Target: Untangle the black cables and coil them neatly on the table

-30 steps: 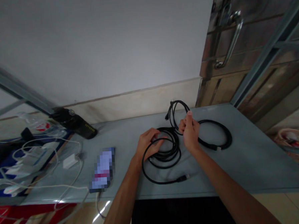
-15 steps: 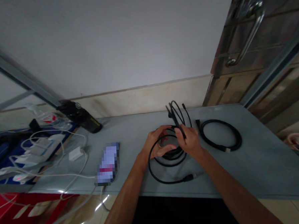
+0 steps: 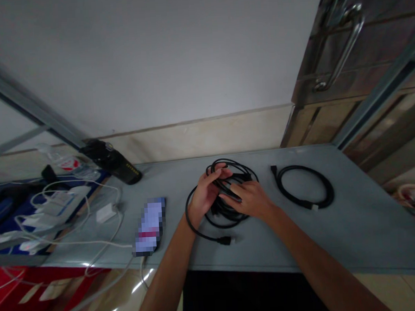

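Observation:
A tangle of black cable [image 3: 231, 214] lies partly on the grey tabletop, with several loops raised between my hands. My left hand [image 3: 206, 191] is closed around loops at the left, fingers through the coil. My right hand [image 3: 250, 197] grips the loops from the right, its fingers over the cable. One loop passes across my left wrist and ends in a black plug [image 3: 224, 240] near the front of the table. A second, neatly coiled black cable [image 3: 329, 191] lies flat to the right.
A phone [image 3: 150, 226], a white adapter [image 3: 106, 213] and white wires lie left of my hands. Behind them leans a black bottle [image 3: 119, 164] beside a power strip [image 3: 71, 204]. The wall [image 3: 192, 137] runs along the back edge.
The plug end has shifted left, and the loop now lies over my left wrist. The raised cable end has gone down from my right hand, and loops are gathered between both hands.

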